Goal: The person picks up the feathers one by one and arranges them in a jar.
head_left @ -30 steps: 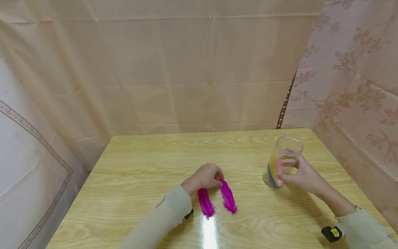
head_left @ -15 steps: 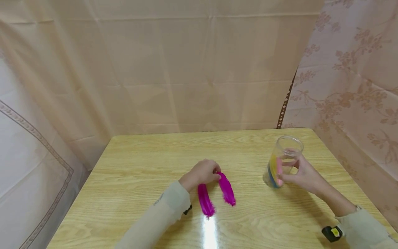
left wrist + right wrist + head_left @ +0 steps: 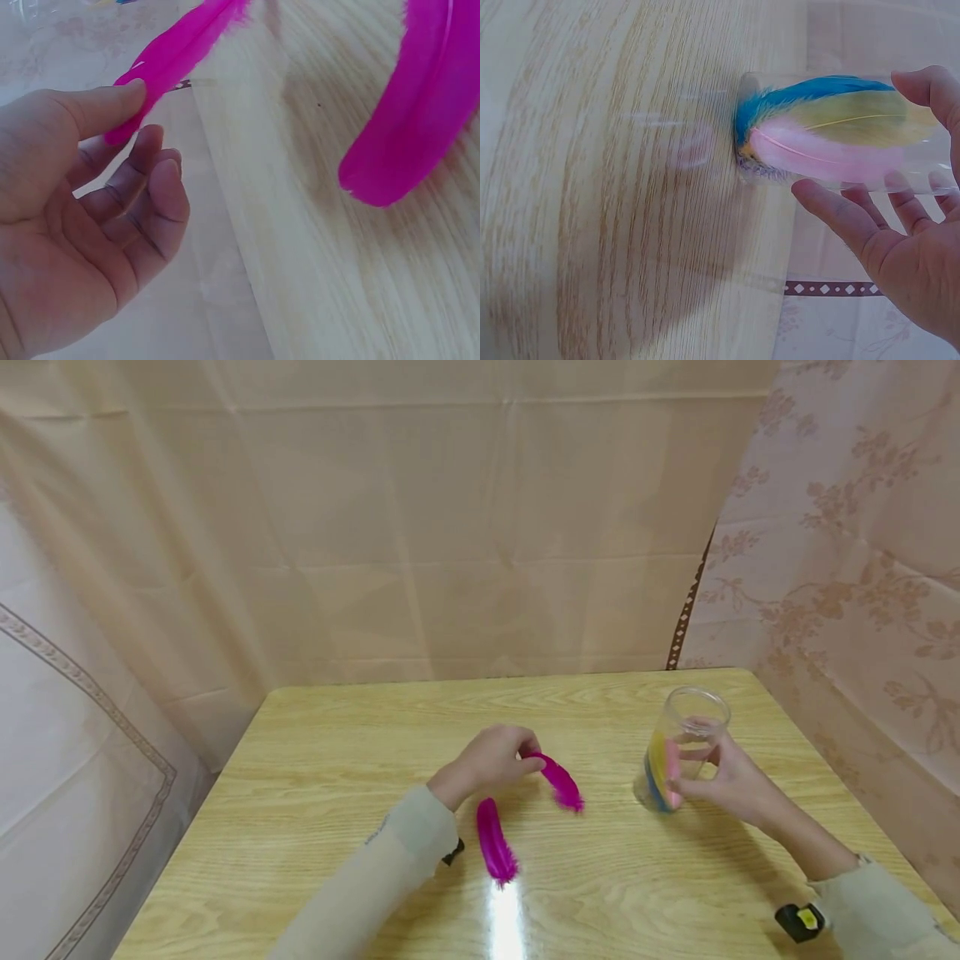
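My left hand (image 3: 498, 756) pinches one end of a magenta feather (image 3: 561, 783) between thumb and forefinger, above the table. In the left wrist view the thumb lies over the feather's narrow end (image 3: 176, 64), and the other fingers curl loosely below. A second magenta feather (image 3: 495, 843) lies on the table just in front of that hand. On the right, my right hand (image 3: 738, 781) grips a clear, upright glass jar (image 3: 697, 700). Inside the jar stand a blue feather (image 3: 817, 88), a yellow feather (image 3: 855, 116) and a pink feather (image 3: 817, 150).
The wooden table (image 3: 360, 735) ends at a beige curtain (image 3: 450, 527) behind it. A flowered cloth (image 3: 847, 568) hangs along the right side, and a pale cloth (image 3: 67, 760) with a patterned band hangs on the left.
My left hand has lifted its magenta feather away from the one on the table, moving toward the back of the table. The feather now tilts to the right. The right hand and jar have stayed put.
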A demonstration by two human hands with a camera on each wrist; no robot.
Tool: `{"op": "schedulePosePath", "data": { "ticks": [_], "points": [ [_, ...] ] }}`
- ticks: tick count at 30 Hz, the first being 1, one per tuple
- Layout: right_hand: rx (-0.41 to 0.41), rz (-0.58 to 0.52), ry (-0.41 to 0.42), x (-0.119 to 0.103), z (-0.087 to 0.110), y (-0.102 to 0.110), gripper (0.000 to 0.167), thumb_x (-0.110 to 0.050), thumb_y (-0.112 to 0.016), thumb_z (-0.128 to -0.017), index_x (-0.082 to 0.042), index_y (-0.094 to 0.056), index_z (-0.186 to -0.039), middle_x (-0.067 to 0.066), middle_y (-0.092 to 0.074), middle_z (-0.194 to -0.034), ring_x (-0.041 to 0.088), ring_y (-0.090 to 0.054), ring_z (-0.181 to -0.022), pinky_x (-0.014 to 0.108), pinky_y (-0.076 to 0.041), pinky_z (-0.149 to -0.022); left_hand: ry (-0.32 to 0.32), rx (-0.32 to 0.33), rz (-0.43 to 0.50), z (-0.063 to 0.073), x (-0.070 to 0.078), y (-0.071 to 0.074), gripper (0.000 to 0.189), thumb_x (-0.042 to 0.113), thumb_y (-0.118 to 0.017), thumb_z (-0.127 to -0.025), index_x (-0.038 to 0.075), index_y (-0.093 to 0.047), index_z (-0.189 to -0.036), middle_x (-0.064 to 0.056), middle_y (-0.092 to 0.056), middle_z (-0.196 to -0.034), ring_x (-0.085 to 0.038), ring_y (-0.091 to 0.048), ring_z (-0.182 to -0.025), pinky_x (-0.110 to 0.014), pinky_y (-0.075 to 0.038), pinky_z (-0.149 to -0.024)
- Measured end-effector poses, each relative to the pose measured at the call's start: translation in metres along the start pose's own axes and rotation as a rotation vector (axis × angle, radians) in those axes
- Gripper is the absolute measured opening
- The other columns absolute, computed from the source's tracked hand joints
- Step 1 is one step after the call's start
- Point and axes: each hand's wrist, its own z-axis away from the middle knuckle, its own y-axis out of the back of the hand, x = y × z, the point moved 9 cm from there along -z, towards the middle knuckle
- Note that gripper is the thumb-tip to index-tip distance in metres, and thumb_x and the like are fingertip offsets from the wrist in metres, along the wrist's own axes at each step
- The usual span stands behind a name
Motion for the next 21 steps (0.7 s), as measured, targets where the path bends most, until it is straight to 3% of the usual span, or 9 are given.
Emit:
{"op": "schedulePosePath", "data": {
  "ticks": [6, 11, 21],
  "points": [
    [0.01, -0.008, 0.016, 0.001, 0.0, -0.001, 0.087, -0.007, -0.082, -0.085, 0.0, -0.024, -0.149, 0.027, -0.043, -0.136, 0.056, -0.053, -0.117, 0.031, -0.058, -0.073, -0.058, 0.059, 0.086, -0.003, 0.01, 0.01, 0.013, 0.027, -0.071, -0.098, 0.016, -0.068, -0.09, 0.008, -0.064, -0.081, -0.006, -0.05, -0.061, -0.023, -0.045, -0.058],
    [0.012, 0.001, 0.022, 0.002, 0.0, -0.001, 0.086, -0.007, -0.082, -0.085, 0.002, -0.024, -0.148, 0.027, -0.043, -0.135, 0.056, -0.053, -0.117, 0.029, -0.058, -0.073, -0.085, 0.109, 0.198, -0.005, 0.016, 0.015, 0.011, 0.024, -0.073, -0.094, 0.016, -0.07, -0.088, 0.008, -0.066, -0.082, -0.007, -0.058, -0.067, -0.023, -0.049, -0.059],
    [0.004, -0.005, 0.039, 0.001, -0.001, 0.0, 0.084, -0.005, -0.081, -0.087, 0.002, -0.024, -0.148, 0.026, -0.043, -0.134, 0.054, -0.053, -0.116, 0.03, -0.059, -0.073, -0.084, 0.166, 0.305, -0.008, 0.021, 0.02, 0.009, 0.02, -0.076, -0.089, 0.017, -0.07, -0.083, 0.008, -0.068, -0.082, -0.01, -0.063, -0.074, -0.024, -0.053, -0.062]
  ]
}}
